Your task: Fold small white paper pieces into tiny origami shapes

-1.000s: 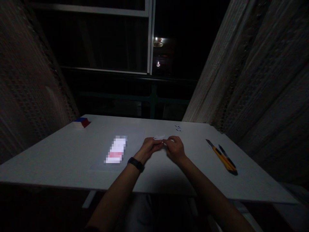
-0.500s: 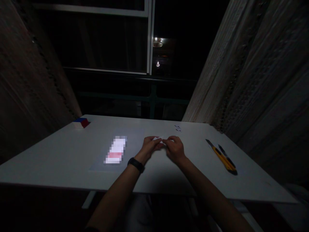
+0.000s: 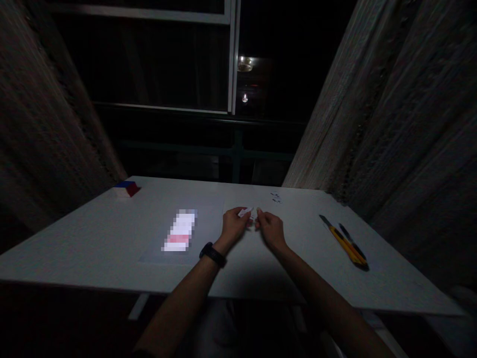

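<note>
Above the middle of the white table, my left hand [image 3: 234, 226] pinches a small folded-looking piece of white paper [image 3: 245, 212] between thumb and fingers. A dark wristband [image 3: 212, 254] is on that wrist. My right hand [image 3: 271, 230] is close beside it, thumb and fingertips drawn together at the paper's right edge. Whether those right fingertips grip the paper or something smaller is too dim to tell. Past the hands, small dark-marked scraps [image 3: 276, 198] lie near the table's back edge.
A lit phone-like screen [image 3: 181, 231], blurred out, rests on a pale sheet [image 3: 152, 256] to the left. A coloured cube [image 3: 126, 189] sits at the back left. On the right lie a yellow utility knife [image 3: 345, 243] and a dark pen [image 3: 351, 237]. Curtains [image 3: 324, 99] flank the window.
My hands have drawn slightly apart at the fingertips, and more of the white paper shows between them. The right thumb has lifted. The view has shifted a little.
</note>
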The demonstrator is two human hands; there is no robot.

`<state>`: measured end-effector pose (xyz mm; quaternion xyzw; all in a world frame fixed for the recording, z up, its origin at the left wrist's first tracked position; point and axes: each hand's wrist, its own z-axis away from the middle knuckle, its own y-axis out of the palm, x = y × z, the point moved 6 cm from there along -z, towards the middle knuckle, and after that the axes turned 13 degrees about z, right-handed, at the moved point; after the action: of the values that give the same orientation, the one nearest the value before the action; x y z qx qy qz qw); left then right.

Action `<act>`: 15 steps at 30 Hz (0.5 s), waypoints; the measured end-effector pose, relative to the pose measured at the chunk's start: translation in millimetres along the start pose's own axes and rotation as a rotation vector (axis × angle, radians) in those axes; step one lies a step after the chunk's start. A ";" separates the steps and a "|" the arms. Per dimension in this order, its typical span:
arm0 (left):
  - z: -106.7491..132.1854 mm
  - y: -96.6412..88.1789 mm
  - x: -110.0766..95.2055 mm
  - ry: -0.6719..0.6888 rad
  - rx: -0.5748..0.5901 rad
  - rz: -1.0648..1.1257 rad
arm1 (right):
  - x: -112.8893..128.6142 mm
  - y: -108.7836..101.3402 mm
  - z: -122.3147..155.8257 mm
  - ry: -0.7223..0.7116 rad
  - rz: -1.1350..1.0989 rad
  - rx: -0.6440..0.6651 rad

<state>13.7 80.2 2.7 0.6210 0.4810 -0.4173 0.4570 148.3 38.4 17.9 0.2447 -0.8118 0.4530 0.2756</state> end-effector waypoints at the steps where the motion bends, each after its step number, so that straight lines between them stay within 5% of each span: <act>1: 0.2 -0.2 -0.2 0.016 0.005 -0.033 | -2.6 3.8 -1.2 0.028 -0.049 0.039; 9: -1.7 -2.5 5.0 0.060 0.003 -0.104 | -19.1 27.6 -6.0 0.173 -0.413 0.186; 15: -3.2 -2.2 11.6 -0.061 -0.030 0.088 | -13.9 27.7 -4.0 0.152 -0.474 0.178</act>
<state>14.0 86.0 -8.1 0.6216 0.4453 -0.4084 0.4985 141.4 56.9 -6.3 0.4167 -0.6656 0.4624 0.4118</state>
